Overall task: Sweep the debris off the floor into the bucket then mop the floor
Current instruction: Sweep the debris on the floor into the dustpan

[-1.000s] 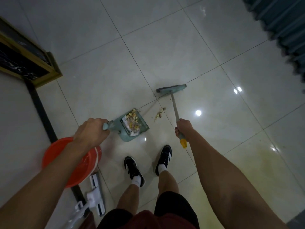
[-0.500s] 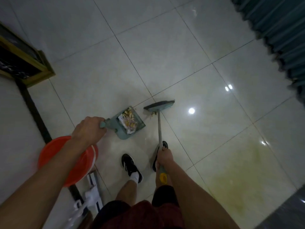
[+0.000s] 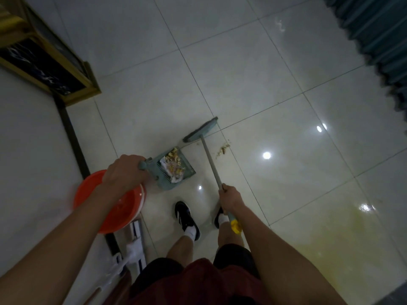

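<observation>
Left hand [image 3: 125, 171] wrapped around the handle of the teal dustpan [image 3: 174, 170], fingers curled over the grip; pan mouth faces away from the person, toward the broom head. Dustpan holds a pile of yellowish debris [image 3: 174, 161] plus a crumpled white scrap. Cannot tell whether the pan rests on the floor or is lifted a little off it. Right hand [image 3: 231, 199] closed around the grey shaft of the broom [image 3: 208, 155], gripping near its lower end, just above the yellow end cap [image 3: 235, 225]. Broom head [image 3: 200, 129] teal, bristles down on the tiled floor [image 3: 253, 73], lying just beyond the far edge of the dustpan and angled. Small patch of loose crumbs [image 3: 223, 149] on the floor to the right of the shaft, apart from the dustpan and not touching the broom head. Orange bucket [image 3: 110, 205] stands on the floor under the left forearm, beside the dustpan handle, near the wall; inside looks red-orange, contents not discernible. White flat mop [image 3: 136, 245] lies at lower left, just beside the bucket, its handle running to the bottom edge. Both feet in black shoes [image 3: 186, 217] with white socks, planted behind the dustpan. Yellowish stain [image 3: 330, 238] across the tiles at lower right. Gold-framed dark panel [image 3: 44, 62] at upper left; teal curtain [image 3: 374, 29] at upper right.
</observation>
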